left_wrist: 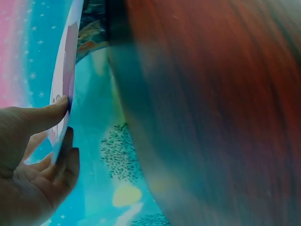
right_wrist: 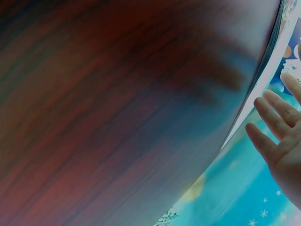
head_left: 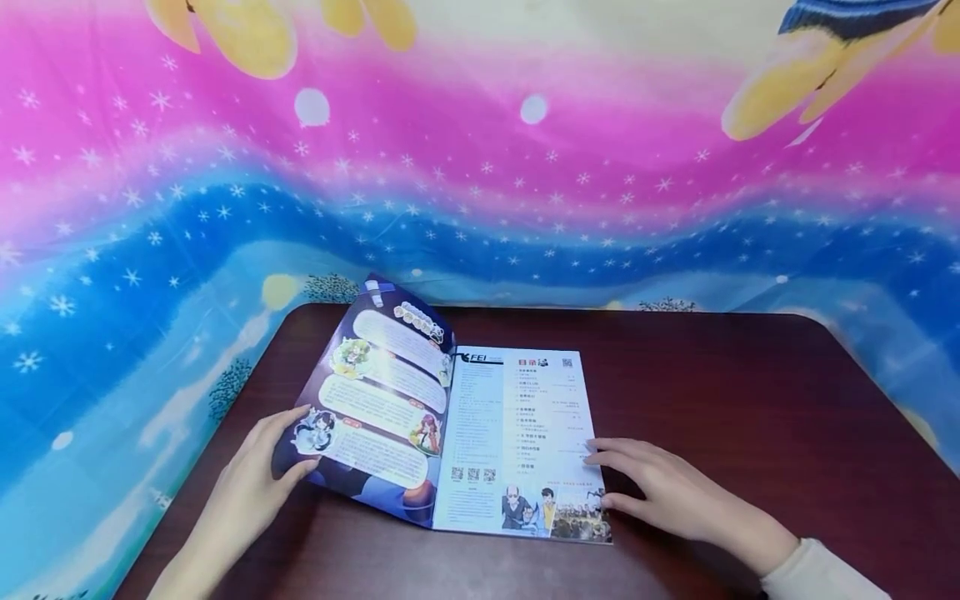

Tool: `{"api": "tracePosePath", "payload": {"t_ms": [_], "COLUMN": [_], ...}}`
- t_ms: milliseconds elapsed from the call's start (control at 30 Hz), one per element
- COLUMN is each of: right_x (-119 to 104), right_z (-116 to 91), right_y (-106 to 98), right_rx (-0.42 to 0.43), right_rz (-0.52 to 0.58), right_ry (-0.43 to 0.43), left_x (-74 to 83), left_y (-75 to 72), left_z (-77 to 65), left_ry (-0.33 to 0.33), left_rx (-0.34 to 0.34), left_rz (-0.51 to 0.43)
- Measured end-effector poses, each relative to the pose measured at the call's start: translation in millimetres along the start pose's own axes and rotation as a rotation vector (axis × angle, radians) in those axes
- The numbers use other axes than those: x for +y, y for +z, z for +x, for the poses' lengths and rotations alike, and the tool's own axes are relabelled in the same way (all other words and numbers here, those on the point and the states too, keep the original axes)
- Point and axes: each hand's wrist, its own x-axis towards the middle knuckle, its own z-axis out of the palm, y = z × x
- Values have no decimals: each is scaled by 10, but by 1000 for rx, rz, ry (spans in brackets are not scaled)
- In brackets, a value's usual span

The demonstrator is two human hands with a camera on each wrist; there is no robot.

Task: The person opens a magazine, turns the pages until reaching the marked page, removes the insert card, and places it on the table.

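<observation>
An open magazine (head_left: 472, 433) lies on the dark wooden table, its dark purple cover (head_left: 375, 387) on the left tilted up off the tabletop. My left hand (head_left: 258, 471) pinches that cover's outer edge between thumb and fingers, as the left wrist view also shows the leaf (left_wrist: 63, 75) seen edge-on. On the right is a white contents page with small pictures at its foot. My right hand (head_left: 667, 487) is at this page's right edge, fingers spread and loosely straight; in the right wrist view the fingers (right_wrist: 270, 115) stand beside the magazine's edge. Whether they touch it I cannot tell.
The dark red-brown table (head_left: 720, 392) has rounded far corners and extends to the right of the magazine. Behind and at both sides hangs a pink and blue cloth (head_left: 480, 167) with snowflakes, meeting the table's edges.
</observation>
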Motion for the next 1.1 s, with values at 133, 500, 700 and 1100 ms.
{"api": "tracePosePath", "payload": {"t_ms": [133,500,700,1100], "right_x": [-38,-52,-59,-74], "right_z": [18,18,44,104], "right_y": [18,32,31,2], "right_rx": [-42,-103,-124,-116], "right_rz": [1,21,21,18], "right_ry": [12,24,34,36], "left_x": [-109,-287,-308,-405], "left_y": [37,91,92,118], "left_z": [1,6,24,23], "left_ry": [-41,-44,-59,50], "left_rx": [-102,-348,-393,-420], "left_rz": [52,221,308,249]}}
